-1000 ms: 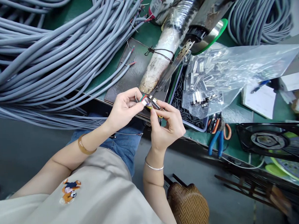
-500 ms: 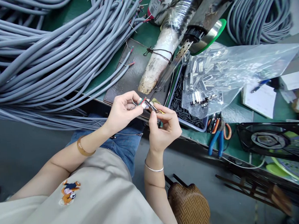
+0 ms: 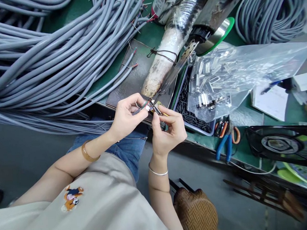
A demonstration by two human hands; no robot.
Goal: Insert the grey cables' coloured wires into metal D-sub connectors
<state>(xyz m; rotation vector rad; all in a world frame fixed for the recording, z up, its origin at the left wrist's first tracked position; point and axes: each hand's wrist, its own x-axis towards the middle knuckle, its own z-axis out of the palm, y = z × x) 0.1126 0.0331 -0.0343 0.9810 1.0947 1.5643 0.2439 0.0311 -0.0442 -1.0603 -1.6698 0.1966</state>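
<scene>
My left hand (image 3: 125, 114) pinches the thin coloured wires (image 3: 145, 104) of a cable end between thumb and fingertips. Opposite it, my right hand (image 3: 168, 129) is closed on a small metal connector (image 3: 156, 108) with a row of pins. The wire ends meet the connector, but whether they are joined to it cannot be made out. Just above points the thin tip of a soldering iron (image 3: 172, 72), coming down from the upper right. A grimy, wrapped tube (image 3: 155, 72) lies alongside the iron, over a dark plate (image 3: 121, 91).
Thick bundles of grey cable (image 3: 63, 61) cover the left. To the right are a bin of small black parts (image 3: 185, 106), a plastic bag of metal connectors (image 3: 213, 81), blue-handled pliers (image 3: 224, 147), a black fan (image 3: 281, 144) and a cable coil (image 3: 269, 16). A woven stool (image 3: 197, 212) stands below.
The view shifts slightly, so objects at the right sit a little further right. Both hands stay nearly in place, with the connector turned slightly between them.
</scene>
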